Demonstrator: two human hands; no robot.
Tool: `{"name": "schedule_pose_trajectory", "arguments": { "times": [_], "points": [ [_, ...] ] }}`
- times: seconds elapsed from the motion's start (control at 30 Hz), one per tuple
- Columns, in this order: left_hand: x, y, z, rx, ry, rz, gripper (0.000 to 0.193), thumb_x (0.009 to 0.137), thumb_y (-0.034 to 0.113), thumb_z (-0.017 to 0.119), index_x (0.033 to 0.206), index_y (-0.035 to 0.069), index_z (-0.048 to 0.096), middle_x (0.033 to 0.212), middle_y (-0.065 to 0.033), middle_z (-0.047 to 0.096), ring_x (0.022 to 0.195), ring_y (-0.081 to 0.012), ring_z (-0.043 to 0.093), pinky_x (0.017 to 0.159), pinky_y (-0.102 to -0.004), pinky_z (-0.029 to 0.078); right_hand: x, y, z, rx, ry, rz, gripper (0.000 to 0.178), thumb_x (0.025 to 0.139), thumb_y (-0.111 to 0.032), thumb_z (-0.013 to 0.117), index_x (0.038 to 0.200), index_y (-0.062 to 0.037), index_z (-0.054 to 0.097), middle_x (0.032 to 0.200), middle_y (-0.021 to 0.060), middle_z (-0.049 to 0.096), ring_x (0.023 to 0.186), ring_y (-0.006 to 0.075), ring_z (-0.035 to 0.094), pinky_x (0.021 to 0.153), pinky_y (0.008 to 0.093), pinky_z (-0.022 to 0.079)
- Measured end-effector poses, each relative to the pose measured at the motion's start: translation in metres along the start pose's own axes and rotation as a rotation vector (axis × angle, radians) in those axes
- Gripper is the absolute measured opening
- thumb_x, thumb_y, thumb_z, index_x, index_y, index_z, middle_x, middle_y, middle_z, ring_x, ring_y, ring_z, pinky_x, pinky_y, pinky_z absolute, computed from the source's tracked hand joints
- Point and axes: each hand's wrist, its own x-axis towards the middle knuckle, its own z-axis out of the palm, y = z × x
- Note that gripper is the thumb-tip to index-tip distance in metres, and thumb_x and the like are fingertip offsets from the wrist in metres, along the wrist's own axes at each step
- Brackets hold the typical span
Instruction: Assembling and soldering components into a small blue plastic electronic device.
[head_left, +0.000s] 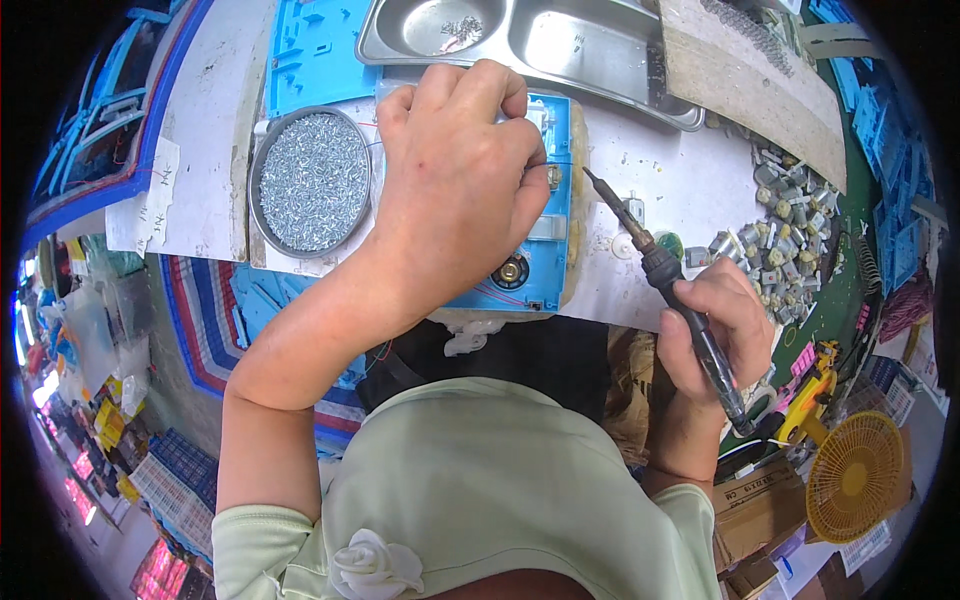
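A blue plastic housing (560, 245) lies in front of me with thin wires, a small round speaker (511, 271) and a little switch in it. Over its upper part is my left hand (455, 165), back upward and fingers curled in; whatever they pinch is hidden beneath them. My right hand (722, 325) is wrapped round the dark handle of a soldering iron (662, 268). The iron's thin tip points up and left, close to the housing's right edge but apart from it. A small motor (634, 208) rests on the white table near the iron.
Left of the housing stands a round metal bowl (254, 190) full of small screws. Behind are a blue panel (322, 55) and a steel tray (640, 106) with small metal parts. Many small motors (790, 225) pile up at right. A yellow fan (853, 478) stands lower right.
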Motion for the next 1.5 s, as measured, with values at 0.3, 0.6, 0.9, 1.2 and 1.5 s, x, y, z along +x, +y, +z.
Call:
{"name": "schedule_pose_trajectory", "arguments": {
  "times": [0.3,0.6,0.9,1.2,1.5],
  "points": [
    [0.000,0.001,-0.001,-0.013,-0.018,-0.014,0.009,0.075,0.014,0.078,0.080,0.010,0.072,0.106,-0.0042,0.056,0.102,-0.0257,0.052,0.090,-0.0442,0.033,0.002,-0.002,-0.007,-0.029,0.006,-0.006,0.026,0.080,-0.003,0.079,0.102,0.0001,0.066,0.067,0.0091,0.061,0.056,0.0212,0.053,0.053,0.0312,0.041],
    [0.000,0.002,-0.003,0.004,-0.031,-0.024,0.010,0.075,0.014,0.079,0.081,0.009,0.072,0.107,-0.0043,0.056,0.102,-0.0257,0.052,0.091,-0.0439,0.034,0.004,-0.003,-0.010,-0.026,0.003,-0.017,0.027,0.080,-0.003,0.079,0.103,0.0008,0.066,0.067,0.0093,0.061,0.056,0.0213,0.053,0.053,0.0316,0.041],
    [-0.003,0.001,-0.006,-0.025,0.014,0.005,0.009,0.077,0.012,0.080,0.083,0.010,0.073,0.106,-0.0032,0.061,0.098,-0.0238,0.055,0.090,-0.0418,0.034,0.002,0.000,-0.008,-0.032,0.015,-0.023,0.027,0.080,-0.003,0.079,0.103,0.0012,0.066,0.067,0.0090,0.061,0.055,0.0210,0.053,0.053,0.0314,0.041],
    [-0.012,-0.016,-0.004,-0.102,0.085,0.185,0.021,0.078,0.006,0.079,0.096,0.015,0.071,0.095,0.0023,0.069,0.088,-0.0182,0.059,0.087,-0.0386,0.033,0.002,0.001,-0.004,-0.029,0.030,-0.010,0.027,0.079,-0.002,0.079,0.102,0.0007,0.067,0.068,0.0079,0.061,0.056,0.0199,0.053,0.052,0.0307,0.040],
    [-0.018,-0.010,0.006,-0.016,0.060,0.176,0.016,0.076,0.012,0.080,0.089,0.015,0.070,0.091,0.0016,0.065,0.090,-0.0200,0.058,0.090,-0.0424,0.031,0.000,-0.005,0.001,-0.012,-0.022,-0.007,0.026,0.079,-0.004,0.080,0.101,-0.0004,0.067,0.068,0.0079,0.062,0.055,0.0211,0.054,0.052,0.0314,0.040]
  ]
}}
